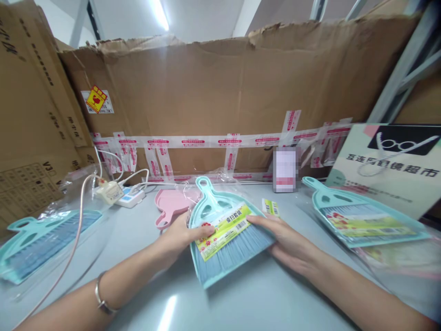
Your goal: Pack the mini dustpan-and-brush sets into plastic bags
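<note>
Brown cardboard (pixel 196 92) sealed with printed tape (pixel 193 141) rises behind our grey desk (pixel 241 301). Our forearms (pixel 138 274) reach in from both sides and converge at the middle, where we hold a turquoise dustpan set (pixel 232 253) with its handle (pixel 209 196) pointing away from us. Our left hand (pixel 182 234) grips its left edge, thumb laid over the yellow label (pixel 223 233); our right hand (pixel 285 235) grips the right edge, thumb at the label's end. Beyond the left hand lies a pink dustpan (pixel 172 202).
</note>
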`<state>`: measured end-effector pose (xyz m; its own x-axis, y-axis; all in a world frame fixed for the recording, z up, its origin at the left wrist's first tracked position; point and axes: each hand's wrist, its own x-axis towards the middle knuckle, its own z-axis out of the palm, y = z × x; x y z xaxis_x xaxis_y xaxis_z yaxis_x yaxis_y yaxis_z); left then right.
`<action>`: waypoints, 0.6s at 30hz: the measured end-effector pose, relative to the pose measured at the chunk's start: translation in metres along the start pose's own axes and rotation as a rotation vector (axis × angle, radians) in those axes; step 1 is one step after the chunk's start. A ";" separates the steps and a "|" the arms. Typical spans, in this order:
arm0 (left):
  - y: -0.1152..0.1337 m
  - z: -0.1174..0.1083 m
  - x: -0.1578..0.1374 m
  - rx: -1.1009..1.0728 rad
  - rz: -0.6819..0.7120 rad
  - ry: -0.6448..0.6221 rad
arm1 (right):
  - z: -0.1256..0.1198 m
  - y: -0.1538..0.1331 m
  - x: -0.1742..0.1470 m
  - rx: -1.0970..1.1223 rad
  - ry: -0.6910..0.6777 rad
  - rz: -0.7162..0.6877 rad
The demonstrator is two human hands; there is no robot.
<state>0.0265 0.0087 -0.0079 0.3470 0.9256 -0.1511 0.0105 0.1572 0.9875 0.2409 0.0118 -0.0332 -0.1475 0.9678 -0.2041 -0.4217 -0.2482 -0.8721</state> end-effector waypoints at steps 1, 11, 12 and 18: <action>0.000 0.000 0.001 -0.004 -0.025 0.012 | 0.002 -0.002 -0.001 -0.008 -0.029 0.070; 0.011 -0.001 -0.005 -0.093 -0.035 -0.116 | 0.000 0.003 0.006 0.005 0.115 0.111; 0.011 -0.003 -0.005 -0.098 -0.033 -0.159 | 0.000 0.003 0.005 0.026 0.090 0.120; 0.006 -0.014 0.004 -0.057 -0.039 -0.035 | 0.003 -0.009 -0.008 0.123 -0.128 0.080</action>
<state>0.0147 0.0186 -0.0036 0.3802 0.9058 -0.1872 -0.0281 0.2136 0.9765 0.2430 0.0066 -0.0222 -0.2941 0.9333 -0.2061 -0.5092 -0.3355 -0.7926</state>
